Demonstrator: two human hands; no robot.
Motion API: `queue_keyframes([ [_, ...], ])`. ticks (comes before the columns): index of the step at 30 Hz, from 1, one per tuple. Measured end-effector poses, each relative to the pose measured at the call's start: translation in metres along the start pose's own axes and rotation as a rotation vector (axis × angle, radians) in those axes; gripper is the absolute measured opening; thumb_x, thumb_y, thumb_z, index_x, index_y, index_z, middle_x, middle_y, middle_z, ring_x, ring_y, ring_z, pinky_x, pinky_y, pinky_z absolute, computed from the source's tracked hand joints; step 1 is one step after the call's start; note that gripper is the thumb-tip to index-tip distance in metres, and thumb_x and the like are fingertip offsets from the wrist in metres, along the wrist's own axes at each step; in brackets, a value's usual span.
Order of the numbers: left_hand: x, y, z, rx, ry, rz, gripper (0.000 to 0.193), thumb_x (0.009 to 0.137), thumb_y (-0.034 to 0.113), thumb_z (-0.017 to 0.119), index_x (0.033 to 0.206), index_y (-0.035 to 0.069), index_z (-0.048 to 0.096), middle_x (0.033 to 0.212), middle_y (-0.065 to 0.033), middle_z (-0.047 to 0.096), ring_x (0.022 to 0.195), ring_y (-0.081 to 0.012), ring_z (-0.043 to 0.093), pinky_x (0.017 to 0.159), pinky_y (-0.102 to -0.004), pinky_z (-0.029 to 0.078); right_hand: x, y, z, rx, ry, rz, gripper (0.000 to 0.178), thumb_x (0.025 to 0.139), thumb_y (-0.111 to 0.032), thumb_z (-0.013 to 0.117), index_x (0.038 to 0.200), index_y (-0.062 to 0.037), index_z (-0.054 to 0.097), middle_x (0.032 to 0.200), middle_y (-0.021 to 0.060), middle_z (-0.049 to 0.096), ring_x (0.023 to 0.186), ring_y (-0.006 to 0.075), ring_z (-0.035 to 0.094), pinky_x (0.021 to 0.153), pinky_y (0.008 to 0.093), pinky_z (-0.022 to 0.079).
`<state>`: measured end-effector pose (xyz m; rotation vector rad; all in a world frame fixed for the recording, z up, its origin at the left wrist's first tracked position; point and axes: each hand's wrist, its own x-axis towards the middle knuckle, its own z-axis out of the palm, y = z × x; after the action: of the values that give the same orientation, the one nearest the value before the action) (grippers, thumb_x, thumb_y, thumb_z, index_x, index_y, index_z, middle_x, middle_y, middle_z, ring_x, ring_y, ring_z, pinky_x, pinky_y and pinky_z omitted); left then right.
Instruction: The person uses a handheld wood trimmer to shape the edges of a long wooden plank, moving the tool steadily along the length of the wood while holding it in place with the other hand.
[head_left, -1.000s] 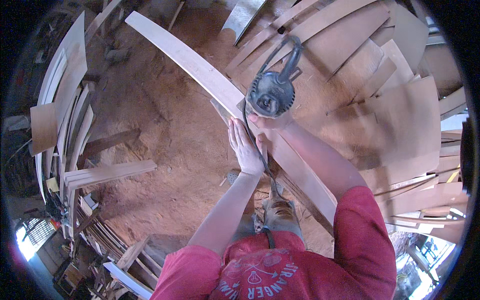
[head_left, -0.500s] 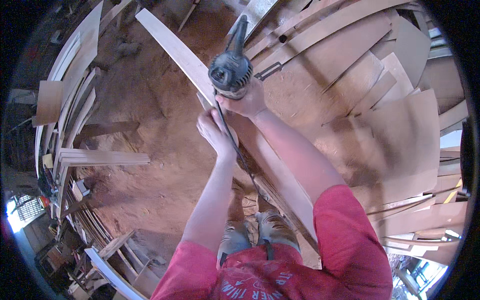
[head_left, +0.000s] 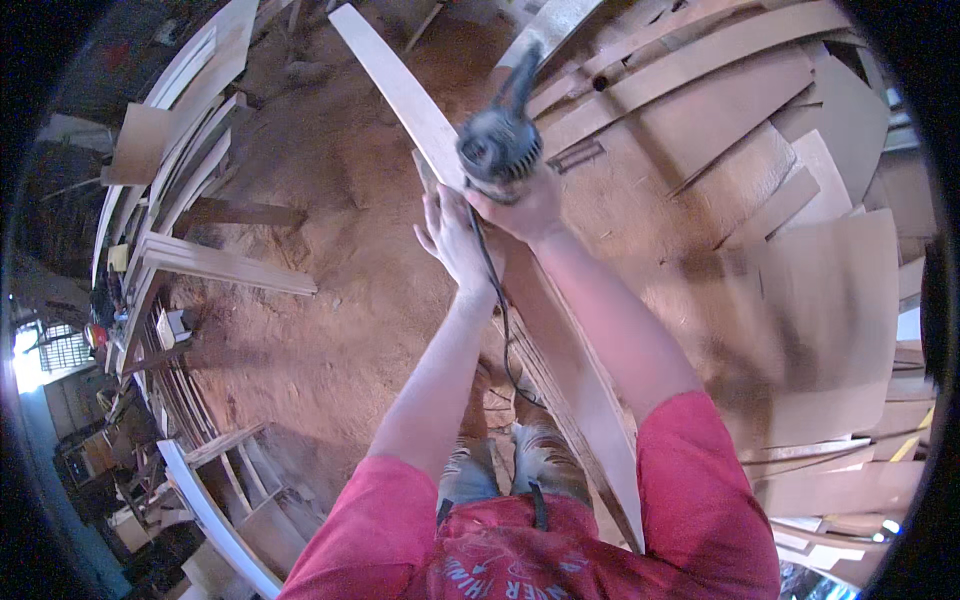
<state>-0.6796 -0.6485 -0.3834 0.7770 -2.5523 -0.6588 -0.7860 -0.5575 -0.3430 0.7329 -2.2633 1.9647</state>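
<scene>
A dark corded power tool [head_left: 497, 148] with a round vented housing and a handle pointing away sits over a long pale wooden board [head_left: 405, 92]. My right hand [head_left: 525, 205] is closed around the tool's near side; the tool is slightly blurred and its underside is hidden. The board slants from the far left toward my right side, passing under the tool. Beside the tool, my left hand [head_left: 458, 238] lies against the board's left edge, its fingers stretched and thumb apart. A black cord [head_left: 503, 325] hangs from the tool past my left wrist.
Large curved wooden sheets [head_left: 800, 310] lie along the right. Stacked curved strips [head_left: 165, 180] lean at the left, with a bundle of planks [head_left: 230, 262] jutting inward. A pale curved piece [head_left: 215, 515] stands at the lower left. Brown dusty ground [head_left: 330, 330] lies between.
The whole view has shifted, so most things appear farther right. My left hand's fingers have straightened and the thumb has spread outward. The right hand keeps its hold on the tool.
</scene>
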Motion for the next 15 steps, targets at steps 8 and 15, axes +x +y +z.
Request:
queue_keyframes([
  [8,-0.107,0.054,-0.027,-0.082,-0.104,-0.115,0.068,0.106,0.014,0.05,0.17,0.003,0.03,0.171,-0.0194,0.042,0.167,-0.037,0.024,0.133,-0.0617,0.002,-0.121,0.019,-0.069,-0.185,-0.17,-0.069,0.076,0.073,-0.045,0.094,0.137,-0.0136,0.068,0.126,0.0066,0.077,0.114,0.0285,0.074,0.106,0.0446,0.057],
  [15,-0.173,0.062,-0.037,-0.196,-0.112,-0.126,0.077,0.103,0.02,0.054,0.17,-0.003,0.025,0.173,-0.0255,0.037,0.166,-0.0406,0.025,0.134,-0.062,0.002,-0.201,0.014,-0.099,-0.052,-0.382,0.024,0.08,0.089,-0.061,0.076,0.151,-0.0124,0.058,0.146,0.0081,0.063,0.148,0.0346,0.049,0.128,0.0556,0.032],
])
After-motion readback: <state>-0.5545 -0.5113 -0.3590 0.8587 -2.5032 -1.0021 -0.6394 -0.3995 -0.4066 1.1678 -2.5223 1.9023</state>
